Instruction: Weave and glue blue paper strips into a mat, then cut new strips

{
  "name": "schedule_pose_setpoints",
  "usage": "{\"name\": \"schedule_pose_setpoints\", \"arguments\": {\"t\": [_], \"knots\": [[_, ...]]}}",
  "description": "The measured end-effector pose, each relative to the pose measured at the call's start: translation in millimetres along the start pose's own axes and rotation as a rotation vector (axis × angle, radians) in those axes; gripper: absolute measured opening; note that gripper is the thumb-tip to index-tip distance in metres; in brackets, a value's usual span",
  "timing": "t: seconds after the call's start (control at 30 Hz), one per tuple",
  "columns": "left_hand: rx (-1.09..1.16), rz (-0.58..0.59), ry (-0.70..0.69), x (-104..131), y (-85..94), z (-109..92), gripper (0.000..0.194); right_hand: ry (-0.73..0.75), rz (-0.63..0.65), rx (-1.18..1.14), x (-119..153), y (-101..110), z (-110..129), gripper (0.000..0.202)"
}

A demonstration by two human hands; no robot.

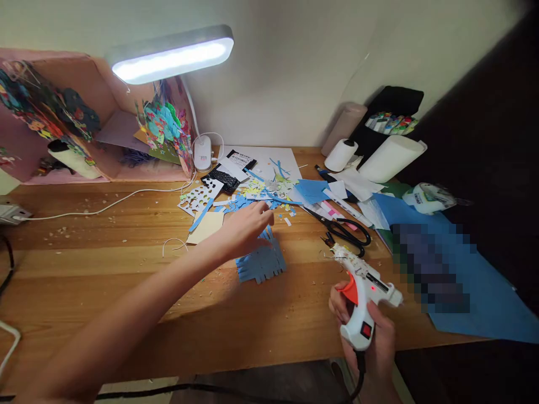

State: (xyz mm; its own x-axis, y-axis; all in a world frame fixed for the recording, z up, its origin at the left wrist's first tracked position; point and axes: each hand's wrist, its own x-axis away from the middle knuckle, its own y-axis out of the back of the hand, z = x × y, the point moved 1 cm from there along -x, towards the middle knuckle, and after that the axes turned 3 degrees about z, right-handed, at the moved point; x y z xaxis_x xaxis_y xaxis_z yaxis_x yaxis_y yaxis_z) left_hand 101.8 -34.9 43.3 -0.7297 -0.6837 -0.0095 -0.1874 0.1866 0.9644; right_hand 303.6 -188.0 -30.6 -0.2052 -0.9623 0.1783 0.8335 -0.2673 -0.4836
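My right hand (381,331) is wrapped round the handle of a white glue gun (362,292) with an orange trigger, its nozzle pointing up and left near black scissors (347,233). My left hand (252,221) is over the upper edge of a blue paper piece (259,264) with a fringed lower edge, lying on the table. The fingers of that hand are bent together; what they hold, if anything, is too small to make out. Behind it lie blue and yellow paper scraps (248,202).
A lamp (174,56) hangs above the wooden table (105,241). At the left back is a pink box (96,84) with paper decorations. Paper rolls (391,159), a glue bottle (425,199) and blue sheets (488,297) are at the right. A cream card (206,227) lies left of centre.
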Motion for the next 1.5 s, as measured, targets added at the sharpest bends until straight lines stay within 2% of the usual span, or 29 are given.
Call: {"name": "schedule_pose_setpoints", "arguments": {"t": [0.07,0.17,0.27,0.37,0.53,0.63,0.73,0.83,0.97,1.1,1.23,1.37,1.43,1.5], "knots": [[0.045,-0.007,-0.013,24.0,-8.0,-9.0,0.029,-0.003,0.013,-0.002,-0.5,2.2,-1.1,0.033],[0.062,0.033,-0.039,52.6,-26.9,-19.5,0.04,-0.034,0.022,-0.021,-1.5,3.6,-1.9,0.033],[0.11,-0.003,0.021,64.2,-43.8,-22.8,0.033,-0.055,0.022,-0.036,-2.1,3.5,-2.0,0.034],[0.154,-0.026,0.036,64.2,-51.1,-21.3,0.023,-0.06,0.011,-0.029,-2.1,3.7,-2.7,0.035],[0.187,-0.011,0.004,62.8,-47.6,-14.9,0.014,-0.057,0.004,0.005,-0.7,2.7,-3.0,0.035],[0.196,0.018,-0.051,65.3,-44.3,-10.6,0.016,-0.048,-0.009,0.021,0.2,1.3,-1.8,0.034],[0.157,0.025,-0.082,68.5,-42.2,-9.1,0.019,-0.026,-0.001,0.069,0.7,1.9,-1.3,0.035],[0.105,0.018,-0.102,70.5,-41.7,-11.7,0.013,-0.041,-0.001,0.132,1.8,4.5,-1.7,0.037],[0.109,-0.041,-0.116,70.6,-43.0,-15.5,0.012,-0.065,-0.008,0.168,3.6,6.9,-1.5,0.036],[0.111,-0.169,-0.137,72.1,-38.9,-14.3,0.01,-0.073,0.01,0.164,3.9,6.2,-1.7,0.037],[-0.041,-0.315,-0.307,79.0,-26.1,-11.8,0.01,-0.076,0.011,0.134,3.9,4.7,-2.6,0.034],[-0.152,-0.429,-0.423,85.0,-14.7,-10.6,0.021,-0.075,-0.009,0.142,3.7,5.0,-1.1,0.036],[-0.162,-0.422,-0.427,84.7,-14.6,-9.9,0.022,-0.076,-0.009,0.156,2.8,6.1,-0.4,0.038],[-0.171,-0.331,-0.402,82.2,-19.1,-8.9,0.018,-0.091,0.0,0.159,1.9,7.4,-0.7,0.04]]}}
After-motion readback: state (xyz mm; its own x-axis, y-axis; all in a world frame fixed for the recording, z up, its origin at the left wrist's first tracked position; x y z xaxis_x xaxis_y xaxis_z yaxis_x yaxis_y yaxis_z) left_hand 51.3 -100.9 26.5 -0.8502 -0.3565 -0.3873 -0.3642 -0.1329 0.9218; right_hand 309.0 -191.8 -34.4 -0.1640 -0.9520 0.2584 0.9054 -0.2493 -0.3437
